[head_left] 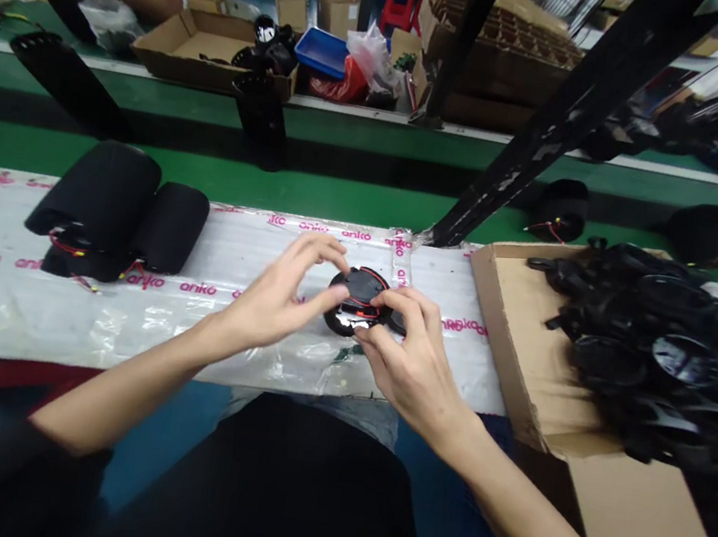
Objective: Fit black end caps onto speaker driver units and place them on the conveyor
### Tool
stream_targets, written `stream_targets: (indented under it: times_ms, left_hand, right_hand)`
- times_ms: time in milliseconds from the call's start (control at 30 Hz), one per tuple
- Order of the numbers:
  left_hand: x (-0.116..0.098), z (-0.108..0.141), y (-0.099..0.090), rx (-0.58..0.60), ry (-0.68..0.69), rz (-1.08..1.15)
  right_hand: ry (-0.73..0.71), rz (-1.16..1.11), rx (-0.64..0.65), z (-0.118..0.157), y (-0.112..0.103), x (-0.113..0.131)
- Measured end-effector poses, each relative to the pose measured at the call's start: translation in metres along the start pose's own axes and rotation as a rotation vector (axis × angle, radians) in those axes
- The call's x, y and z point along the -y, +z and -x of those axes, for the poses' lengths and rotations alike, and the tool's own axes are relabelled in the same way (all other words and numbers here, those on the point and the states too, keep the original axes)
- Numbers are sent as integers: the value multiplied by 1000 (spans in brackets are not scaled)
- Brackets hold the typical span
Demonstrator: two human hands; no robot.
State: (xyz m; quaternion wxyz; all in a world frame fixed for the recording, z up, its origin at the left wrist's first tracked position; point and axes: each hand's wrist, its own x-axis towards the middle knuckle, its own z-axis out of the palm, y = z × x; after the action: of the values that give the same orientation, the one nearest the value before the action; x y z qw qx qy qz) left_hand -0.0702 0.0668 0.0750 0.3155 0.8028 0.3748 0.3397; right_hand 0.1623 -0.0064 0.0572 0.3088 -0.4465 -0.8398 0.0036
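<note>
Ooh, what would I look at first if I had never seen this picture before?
Your eye would probably jump to the middle, where the left hand and right hand hold a round black part with red wire on a white plastic sheet. Next comes the big heap of black parts in a cardboard box on the right. On the left lie fat black rolls.

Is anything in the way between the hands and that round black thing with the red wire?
No, nothing visible is in the way. The left hand and the right hand are already touching the round black thing, one on each side of it.
</note>
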Motion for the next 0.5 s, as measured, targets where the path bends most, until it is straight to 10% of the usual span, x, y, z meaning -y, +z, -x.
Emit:
stream_targets:
  times_ms: [200,333,500]
  left_hand:
    - [13,-31,7,274,-220,220]
    - [11,-35,19,270,-228,270]
    - [12,-29,35,114,-213,430]
  right_hand:
    - [-63,-32,-47,-3,-17,-3]
    - [269,-288,-188,-13,-27,-28]
    - [687,-745,208,-39,-17,-66]
